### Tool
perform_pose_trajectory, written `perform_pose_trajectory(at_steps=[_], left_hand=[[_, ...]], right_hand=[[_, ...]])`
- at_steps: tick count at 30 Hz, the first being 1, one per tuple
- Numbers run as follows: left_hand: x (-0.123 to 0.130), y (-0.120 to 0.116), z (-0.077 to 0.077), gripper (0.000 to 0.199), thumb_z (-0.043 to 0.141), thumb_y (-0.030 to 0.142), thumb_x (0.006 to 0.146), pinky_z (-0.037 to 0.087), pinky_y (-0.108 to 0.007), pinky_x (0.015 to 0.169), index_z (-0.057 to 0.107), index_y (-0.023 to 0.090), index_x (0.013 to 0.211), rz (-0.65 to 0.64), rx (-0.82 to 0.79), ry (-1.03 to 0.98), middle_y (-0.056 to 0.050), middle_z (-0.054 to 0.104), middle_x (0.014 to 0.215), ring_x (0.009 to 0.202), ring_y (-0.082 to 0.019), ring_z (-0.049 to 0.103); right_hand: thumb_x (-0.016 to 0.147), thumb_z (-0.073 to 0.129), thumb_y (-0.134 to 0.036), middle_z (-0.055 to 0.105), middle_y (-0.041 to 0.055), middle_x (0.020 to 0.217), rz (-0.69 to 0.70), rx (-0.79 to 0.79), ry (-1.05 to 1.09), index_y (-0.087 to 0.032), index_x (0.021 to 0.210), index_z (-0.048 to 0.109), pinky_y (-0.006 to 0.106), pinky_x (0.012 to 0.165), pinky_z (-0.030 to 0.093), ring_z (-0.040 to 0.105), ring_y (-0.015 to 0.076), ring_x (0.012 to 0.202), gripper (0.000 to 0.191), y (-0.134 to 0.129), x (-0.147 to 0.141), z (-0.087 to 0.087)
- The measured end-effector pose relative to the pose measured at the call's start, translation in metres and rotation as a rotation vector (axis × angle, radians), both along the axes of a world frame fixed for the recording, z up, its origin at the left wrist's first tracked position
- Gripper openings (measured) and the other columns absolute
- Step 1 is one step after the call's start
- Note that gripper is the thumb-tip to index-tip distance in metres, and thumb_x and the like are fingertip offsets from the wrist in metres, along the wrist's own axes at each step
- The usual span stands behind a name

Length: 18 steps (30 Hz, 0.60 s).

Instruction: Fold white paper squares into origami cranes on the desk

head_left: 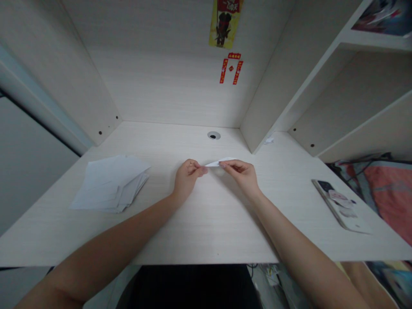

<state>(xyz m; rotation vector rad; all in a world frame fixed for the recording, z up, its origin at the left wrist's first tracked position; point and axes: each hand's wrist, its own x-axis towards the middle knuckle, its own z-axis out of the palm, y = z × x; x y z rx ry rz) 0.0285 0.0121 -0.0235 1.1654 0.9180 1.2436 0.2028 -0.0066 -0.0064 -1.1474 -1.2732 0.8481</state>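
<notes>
A small, narrow folded white paper (214, 164) is held between my two hands over the middle of the desk. My left hand (187, 177) pinches its left end between thumb and fingers. At its other side, my right hand (241, 172) grips the paper with thumb and forefinger, and a thin white part shows above those fingertips. To the left, a loose stack of white paper sheets (109, 182) lies on the desk (199, 231), its edges uneven.
A phone in a decorated case (343, 207) lies at the right. Behind my hands is a round cable hole (214, 135). An upright divider (265, 103) stands at the back right. Red fabric (392, 189) sits beyond the desk's right edge.
</notes>
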Motion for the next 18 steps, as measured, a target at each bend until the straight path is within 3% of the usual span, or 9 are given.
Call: perform_pose_trajectory(at_steps=[5, 11, 18], left_hand=[[0.002, -0.005, 0.006, 0.035, 0.073, 0.031, 0.064, 0.045, -0.026, 0.069, 0.055, 0.020, 0.092, -0.028, 0.037, 0.053, -0.001, 0.070, 0.074, 0.071, -0.014, 0.064], [0.004, -0.006, 0.004, 0.024, 0.071, 0.031, 0.065, 0.047, -0.030, 0.080, 0.065, 0.017, 0.083, -0.044, 0.090, 0.068, -0.004, 0.071, 0.088, 0.082, -0.017, 0.065], [0.003, -0.006, 0.005, 0.020, 0.072, 0.030, 0.066, 0.048, -0.029, 0.076, 0.070, 0.017, 0.081, -0.020, 0.037, 0.066, -0.004, 0.072, 0.084, 0.076, -0.015, 0.064]], right_hand=[[0.065, 0.074, -0.035, 0.073, 0.0056, 0.080, 0.016, 0.010, 0.008, -0.021, 0.075, 0.073, 0.034, 0.075, 0.051, 0.065, 0.0203, 0.077, 0.017, -0.001, -0.004, -0.002], [0.064, 0.075, -0.032, 0.073, 0.0049, 0.080, 0.058, 0.006, 0.035, -0.021, 0.074, 0.073, 0.033, 0.077, 0.050, 0.066, 0.0193, 0.078, 0.015, -0.004, -0.009, -0.003], [0.062, 0.076, -0.030, 0.073, 0.0033, 0.077, 0.029, -0.035, 0.133, -0.022, 0.074, 0.073, 0.028, 0.067, 0.050, 0.064, 0.0155, 0.068, 0.014, -0.006, -0.015, -0.002]])
